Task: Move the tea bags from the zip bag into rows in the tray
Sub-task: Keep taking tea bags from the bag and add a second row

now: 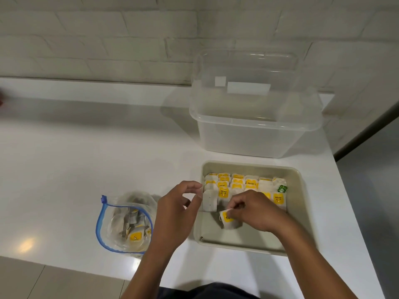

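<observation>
right hand (257,209) pinches tea bag (229,220); tray (302,212) front strip bare

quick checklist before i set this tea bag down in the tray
1. Tea bag pinched in right hand: ok.
2. Free floor in the tray in front of the rows: ok.
3. Left hand out of the way, at the tray's left rim, holding nothing: ok.
4. String free of tangles: cannot tell.
5. Zip bag open with more bags inside: ok.
</observation>
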Available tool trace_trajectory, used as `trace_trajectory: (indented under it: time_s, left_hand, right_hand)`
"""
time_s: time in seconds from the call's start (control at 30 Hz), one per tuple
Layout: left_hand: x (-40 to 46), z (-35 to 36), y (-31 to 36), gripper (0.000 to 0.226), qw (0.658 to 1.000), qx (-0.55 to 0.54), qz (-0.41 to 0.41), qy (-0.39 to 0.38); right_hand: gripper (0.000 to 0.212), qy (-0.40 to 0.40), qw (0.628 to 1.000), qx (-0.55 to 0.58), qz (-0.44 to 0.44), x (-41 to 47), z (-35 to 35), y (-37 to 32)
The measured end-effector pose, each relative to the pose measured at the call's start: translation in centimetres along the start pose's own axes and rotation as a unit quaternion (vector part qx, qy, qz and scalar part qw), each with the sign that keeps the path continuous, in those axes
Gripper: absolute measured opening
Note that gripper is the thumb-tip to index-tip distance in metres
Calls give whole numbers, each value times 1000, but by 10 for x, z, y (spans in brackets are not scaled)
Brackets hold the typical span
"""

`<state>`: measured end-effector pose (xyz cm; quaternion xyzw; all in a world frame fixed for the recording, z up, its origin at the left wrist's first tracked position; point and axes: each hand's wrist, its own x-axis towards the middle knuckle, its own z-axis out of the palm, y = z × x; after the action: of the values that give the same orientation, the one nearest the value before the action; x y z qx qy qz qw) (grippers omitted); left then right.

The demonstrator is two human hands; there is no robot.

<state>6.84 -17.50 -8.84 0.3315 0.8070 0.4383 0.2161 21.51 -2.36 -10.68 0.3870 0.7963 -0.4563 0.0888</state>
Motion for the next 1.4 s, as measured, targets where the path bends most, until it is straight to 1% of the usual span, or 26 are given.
trace_trajectory:
  time_s: [0.07,0.2,0.37,0.57,0.77,0.93,1.03,1.1,1.17,1.23,1.3,1.4]
  left_hand:
    - [-1,0,-2,15,1000,4,-2,-4]
    - [-2,0,-2,17,1000,-4,-8,-17]
    - [-2,-2,-4,18,1000,-3,-7,-28]
    - [-1,-1,-6,17,1000,-6,-6,-28]
    - [-1,-1,-6,16,999,-15,-12,-29]
    - [-2,-1,-5,15,999,-19,-14,-30]
    - [-2,-1,-5,15,999,-20,-14,-30]
    - [-2,0,-4,14,999,-20,-14,-31]
    - [-1,-1,-5,14,999,-23,-14,-31]
    - [-2,-1,-5,15,999,-22,-13,-32]
    - [-2,-1,-5,15,999,-15,-8,-33]
    - [-2,-1,-6,15,1000,-10,-6,-29]
  right_hand:
    - [12,-6,1000,-1,18,7,8,-1]
    - [6,58,996,-52,52,22,19,-1]
    - [14,101,990,-75,67,32,23,1]
    - [17,112,989,-67,71,36,23,3]
    - [14,125,989,-49,64,40,25,3]
    - [18,139,986,-70,57,40,26,2]
    - [13,142,986,-72,50,40,27,4]
    - [3,154,984,-75,44,37,26,6]
    - [7,175,980,-84,39,32,25,8]
    - [1,192,975,-107,37,24,25,10]
    - [10,188,971,-145,32,14,29,11]
    - [21,146,975,-166,19,2,39,12]
